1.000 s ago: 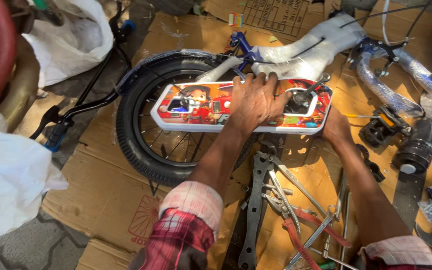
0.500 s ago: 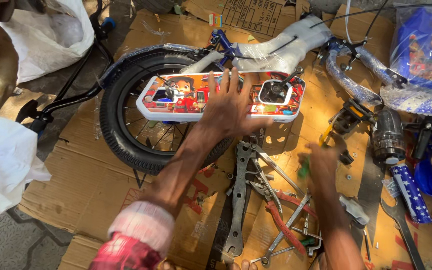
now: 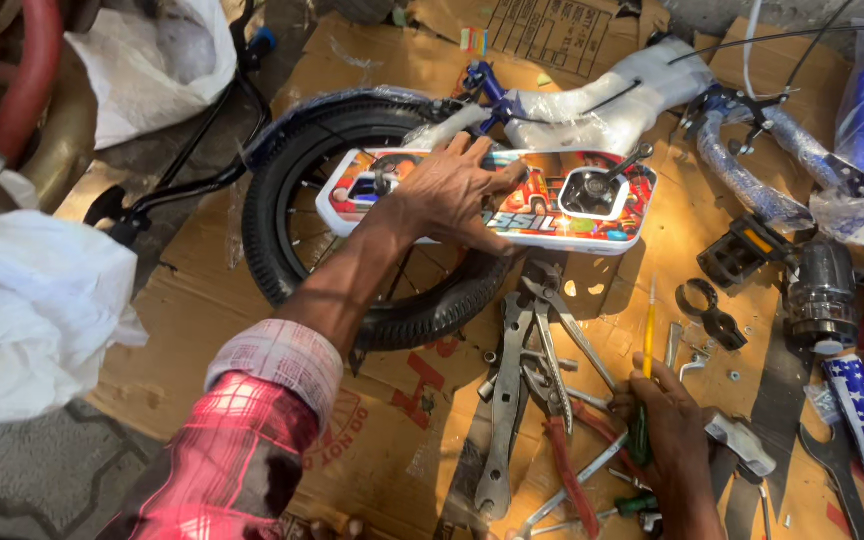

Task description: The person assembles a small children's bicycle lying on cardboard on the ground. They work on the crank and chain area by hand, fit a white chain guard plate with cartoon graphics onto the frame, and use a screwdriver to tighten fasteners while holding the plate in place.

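Head view: the left hand (image 3: 457, 190) lies flat, fingers spread, on a colourful printed chain-guard panel (image 3: 552, 205), pressing it against a small black bicycle wheel (image 3: 282, 215) that lies on flattened cardboard (image 3: 192, 300). The panel sits across the upper right part of the tyre, with a round black opening (image 3: 592, 192) near its right end. Above it runs the bicycle frame (image 3: 602, 95), wrapped in white plastic.

The right hand (image 3: 672, 440) is low in the picture, well apart from the left, down among a scatter of hand tools (image 3: 537, 370): pliers, spanners and red-handled cutters. Its fingers are curled around the green handle of a screwdriver (image 3: 647, 345) with a yellow shaft pointing up toward the panel; the grip looks closed, though the hand hides most of the handle. A black pedal (image 3: 742, 250) and a metal hub (image 3: 822, 290) lie to the right, and a white plastic bag (image 3: 32, 310) lies at the left edge.
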